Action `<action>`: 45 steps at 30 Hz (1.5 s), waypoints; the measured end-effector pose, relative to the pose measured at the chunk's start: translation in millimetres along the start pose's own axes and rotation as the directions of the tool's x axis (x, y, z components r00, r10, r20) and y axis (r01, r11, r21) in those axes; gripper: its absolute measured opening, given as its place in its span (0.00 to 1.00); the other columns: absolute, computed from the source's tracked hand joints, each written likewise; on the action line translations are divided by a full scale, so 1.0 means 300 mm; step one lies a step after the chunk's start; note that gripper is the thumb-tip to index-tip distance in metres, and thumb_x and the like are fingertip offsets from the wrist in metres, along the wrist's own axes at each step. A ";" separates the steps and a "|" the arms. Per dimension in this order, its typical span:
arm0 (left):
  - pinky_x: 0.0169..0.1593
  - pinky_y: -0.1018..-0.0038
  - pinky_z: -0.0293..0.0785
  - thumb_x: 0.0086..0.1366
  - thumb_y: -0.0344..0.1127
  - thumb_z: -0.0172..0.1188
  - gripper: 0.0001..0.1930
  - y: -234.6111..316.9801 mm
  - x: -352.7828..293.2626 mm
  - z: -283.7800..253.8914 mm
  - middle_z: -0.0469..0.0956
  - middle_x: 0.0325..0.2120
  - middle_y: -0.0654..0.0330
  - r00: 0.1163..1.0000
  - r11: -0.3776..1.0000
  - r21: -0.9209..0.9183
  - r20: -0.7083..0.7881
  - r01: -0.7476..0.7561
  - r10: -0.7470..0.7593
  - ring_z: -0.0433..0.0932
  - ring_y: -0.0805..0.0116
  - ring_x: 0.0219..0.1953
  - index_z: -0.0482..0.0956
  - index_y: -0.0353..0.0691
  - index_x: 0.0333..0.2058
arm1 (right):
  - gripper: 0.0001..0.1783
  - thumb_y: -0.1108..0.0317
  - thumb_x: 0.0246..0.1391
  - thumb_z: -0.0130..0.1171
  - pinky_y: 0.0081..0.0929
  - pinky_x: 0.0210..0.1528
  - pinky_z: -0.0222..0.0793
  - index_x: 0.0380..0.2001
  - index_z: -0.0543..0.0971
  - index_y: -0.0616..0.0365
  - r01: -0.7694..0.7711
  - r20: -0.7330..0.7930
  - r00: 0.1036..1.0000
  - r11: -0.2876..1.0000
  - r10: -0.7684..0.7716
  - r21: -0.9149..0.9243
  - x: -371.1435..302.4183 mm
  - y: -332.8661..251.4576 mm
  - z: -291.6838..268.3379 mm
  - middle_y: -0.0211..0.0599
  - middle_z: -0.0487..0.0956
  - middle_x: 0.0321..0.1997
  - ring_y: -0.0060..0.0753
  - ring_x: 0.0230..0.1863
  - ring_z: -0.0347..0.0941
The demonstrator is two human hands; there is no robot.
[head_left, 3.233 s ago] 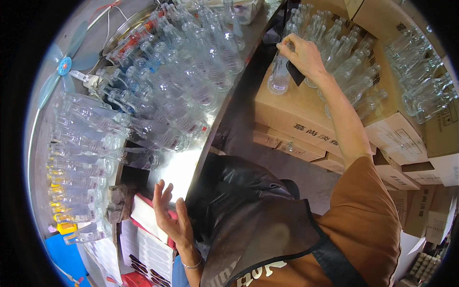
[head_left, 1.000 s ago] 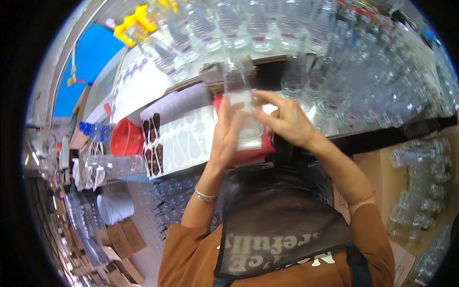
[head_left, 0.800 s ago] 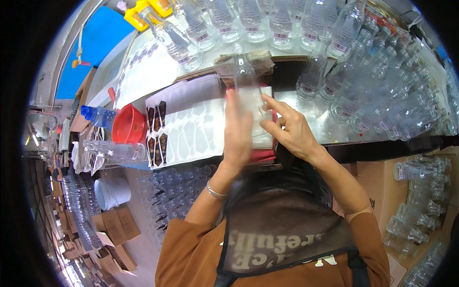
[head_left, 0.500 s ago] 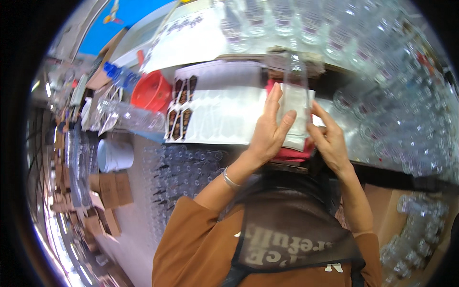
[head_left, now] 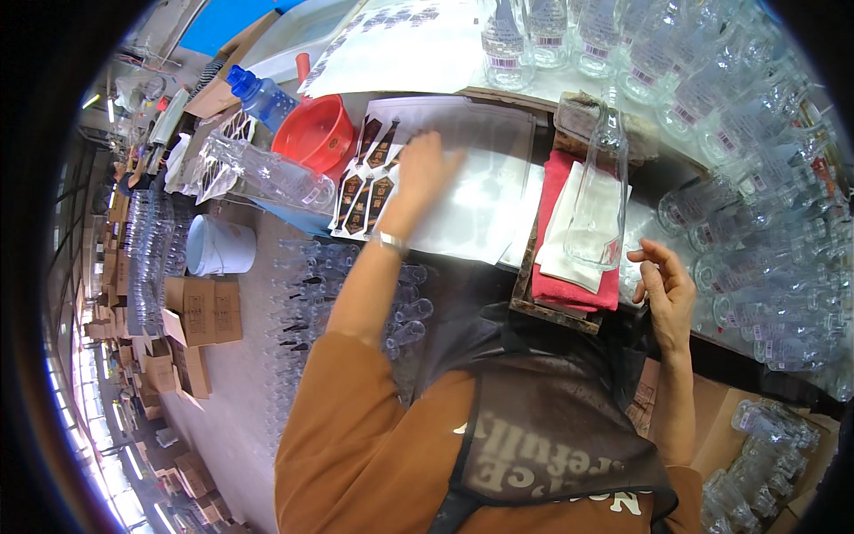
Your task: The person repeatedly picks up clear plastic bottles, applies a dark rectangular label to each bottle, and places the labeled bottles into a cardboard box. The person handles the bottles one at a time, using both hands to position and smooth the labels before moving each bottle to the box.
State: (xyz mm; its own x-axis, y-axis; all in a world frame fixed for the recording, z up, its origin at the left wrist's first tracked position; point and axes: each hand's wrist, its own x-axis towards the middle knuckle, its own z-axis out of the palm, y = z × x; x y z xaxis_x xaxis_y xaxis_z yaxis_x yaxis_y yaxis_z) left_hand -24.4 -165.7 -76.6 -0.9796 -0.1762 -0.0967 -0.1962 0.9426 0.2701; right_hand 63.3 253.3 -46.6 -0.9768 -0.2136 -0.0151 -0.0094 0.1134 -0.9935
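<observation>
My left hand (head_left: 425,178) is over a sheet of dark, narrow labels (head_left: 381,196), by the edge of the printed ones; motion blurs its fingers. A clear glass bottle (head_left: 598,200) lies on a folded white cloth (head_left: 562,242) over a red cloth (head_left: 556,289), its neck on a worn brown block (head_left: 574,125) and its base toward me. To the right of the bottle, apart from it, my right hand (head_left: 669,289) is empty, with its fingers loosely bent and apart.
Upright printed glass bottles (head_left: 507,53) stand along the back, and many more (head_left: 738,294) crowd the right. At left are a red bowl (head_left: 313,133), a blue-capped plastic bottle (head_left: 262,98) and a large clear bottle (head_left: 267,169). Below stand a white bucket (head_left: 221,245) and cardboard boxes (head_left: 203,310).
My left hand has moved left from the bottle to the label sheet. My right hand has drawn back from the bottle, which now lies on the cloth untouched. The view has shifted.
</observation>
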 end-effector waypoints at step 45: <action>0.65 0.54 0.69 0.54 0.29 0.71 0.10 0.528 -0.215 -0.198 0.81 0.54 0.55 0.396 0.334 -0.227 -0.344 -0.915 0.851 0.75 0.54 0.63 0.84 0.44 0.37 | 0.14 0.67 0.66 0.58 0.16 0.28 0.68 0.50 0.80 0.65 -0.089 -0.073 0.993 0.996 0.090 0.012 0.036 -0.035 -0.033 0.36 0.85 0.39 0.14 0.24 0.70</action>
State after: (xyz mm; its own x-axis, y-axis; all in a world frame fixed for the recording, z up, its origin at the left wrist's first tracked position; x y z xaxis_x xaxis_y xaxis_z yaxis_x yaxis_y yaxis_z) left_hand 5.2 -21.9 29.2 -0.5701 0.6353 0.5209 0.8207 0.4118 0.3961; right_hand 50.7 259.5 -35.1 -0.9867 -0.1312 -0.0961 0.0803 0.1205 -0.9895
